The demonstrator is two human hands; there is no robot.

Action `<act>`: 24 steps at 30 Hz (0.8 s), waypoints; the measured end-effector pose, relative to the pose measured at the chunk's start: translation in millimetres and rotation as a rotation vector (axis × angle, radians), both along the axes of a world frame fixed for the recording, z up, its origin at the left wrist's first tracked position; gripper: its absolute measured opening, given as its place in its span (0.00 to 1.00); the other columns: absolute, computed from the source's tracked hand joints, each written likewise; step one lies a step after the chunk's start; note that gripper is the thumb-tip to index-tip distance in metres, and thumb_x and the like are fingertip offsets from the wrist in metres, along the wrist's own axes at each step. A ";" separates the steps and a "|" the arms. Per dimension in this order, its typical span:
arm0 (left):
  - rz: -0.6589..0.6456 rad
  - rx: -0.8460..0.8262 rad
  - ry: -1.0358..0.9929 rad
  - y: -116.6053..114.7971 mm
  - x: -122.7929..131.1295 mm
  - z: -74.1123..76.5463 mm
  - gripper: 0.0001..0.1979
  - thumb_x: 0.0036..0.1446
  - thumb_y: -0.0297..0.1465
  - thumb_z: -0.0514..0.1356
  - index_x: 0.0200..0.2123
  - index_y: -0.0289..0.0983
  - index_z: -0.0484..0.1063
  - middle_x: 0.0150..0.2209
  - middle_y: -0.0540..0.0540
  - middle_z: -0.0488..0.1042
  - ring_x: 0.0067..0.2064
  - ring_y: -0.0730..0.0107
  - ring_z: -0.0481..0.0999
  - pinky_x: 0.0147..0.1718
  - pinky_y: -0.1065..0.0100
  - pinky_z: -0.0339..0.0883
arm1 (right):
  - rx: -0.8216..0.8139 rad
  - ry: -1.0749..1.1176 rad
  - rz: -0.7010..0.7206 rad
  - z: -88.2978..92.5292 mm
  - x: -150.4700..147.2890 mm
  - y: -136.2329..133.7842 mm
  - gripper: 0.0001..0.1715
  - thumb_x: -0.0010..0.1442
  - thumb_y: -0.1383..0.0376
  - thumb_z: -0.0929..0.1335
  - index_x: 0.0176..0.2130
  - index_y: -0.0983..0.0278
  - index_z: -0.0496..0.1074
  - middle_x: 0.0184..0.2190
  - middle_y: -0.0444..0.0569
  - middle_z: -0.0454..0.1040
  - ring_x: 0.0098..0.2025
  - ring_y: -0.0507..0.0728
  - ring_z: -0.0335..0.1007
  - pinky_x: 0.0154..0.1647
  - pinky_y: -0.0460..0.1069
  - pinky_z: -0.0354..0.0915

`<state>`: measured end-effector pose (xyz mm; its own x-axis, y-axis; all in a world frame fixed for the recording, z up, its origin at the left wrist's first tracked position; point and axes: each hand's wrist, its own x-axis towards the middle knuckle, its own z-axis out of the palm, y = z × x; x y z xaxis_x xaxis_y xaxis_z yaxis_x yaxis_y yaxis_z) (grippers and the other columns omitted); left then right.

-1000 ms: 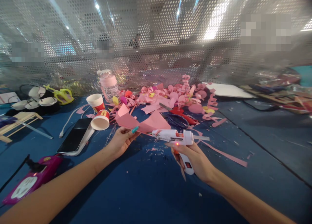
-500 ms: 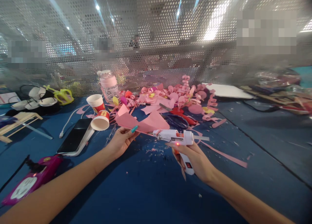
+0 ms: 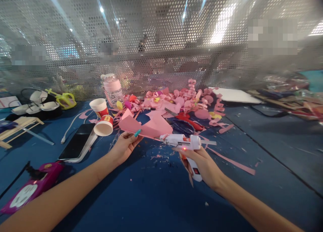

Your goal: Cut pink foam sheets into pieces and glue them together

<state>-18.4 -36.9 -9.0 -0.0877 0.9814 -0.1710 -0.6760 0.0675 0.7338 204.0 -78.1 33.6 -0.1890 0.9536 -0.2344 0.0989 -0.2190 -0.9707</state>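
My left hand [image 3: 126, 145] pinches the near left edge of a folded pink paper piece [image 3: 131, 123], thumb on top. A white hot glue gun [image 3: 181, 141] is in my right hand [image 3: 202, 161], its fingers wrapped around the handle and trigger. A small red light glows on the gun's side, and a clear glue stick [image 3: 209, 142] pokes out of its back. The nozzle points left and meets the paper's near edge; whether glue is coming out cannot be made out. Behind the gun lie red-handled scissors [image 3: 190, 121] and a dark blue-handled tool [image 3: 182, 126].
Pink paper curls and scraps [image 3: 176, 101] pile up along the mesh panel [image 3: 161, 64]. Left of me are two paper cups [image 3: 104, 126], a pink-lidded bottle [image 3: 112, 87], a phone [image 3: 77, 143] and a magenta power strip [image 3: 44, 178]. A pink strip [image 3: 234, 161] lies right.
The glue gun has shifted very slightly right along the paper's edge. The paper has tilted a little, and my left hand stays almost in place, still pinching it.
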 end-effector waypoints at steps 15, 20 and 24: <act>0.033 0.001 0.013 3.0 -3.0 -1.4 0.09 0.38 0.17 0.67 0.19 0.34 0.72 0.24 0.51 0.77 0.29 0.73 0.78 0.42 0.67 0.70 | -0.015 -0.044 -0.010 1.8 1.9 2.0 0.19 0.44 0.53 0.65 0.16 0.63 0.58 0.09 0.37 0.57 0.08 0.45 0.51 0.08 0.42 0.52; 0.047 0.017 -0.014 3.5 -3.5 0.1 0.09 0.36 0.19 0.68 0.19 0.34 0.71 0.21 0.51 0.77 0.26 0.73 0.77 0.35 0.71 0.73 | 0.009 -0.106 0.003 8.9 8.7 3.0 0.17 0.45 0.55 0.65 0.17 0.63 0.59 0.09 0.37 0.58 0.09 0.46 0.52 0.08 0.42 0.53; 0.014 0.021 -0.022 3.4 -4.8 0.8 0.07 0.40 0.22 0.67 0.25 0.35 0.74 0.22 0.53 0.76 0.21 0.80 0.73 0.26 0.77 0.72 | 0.179 -0.149 -0.021 21.4 29.2 5.9 0.17 0.45 0.54 0.65 0.19 0.64 0.62 0.11 0.40 0.60 0.11 0.49 0.55 0.10 0.45 0.56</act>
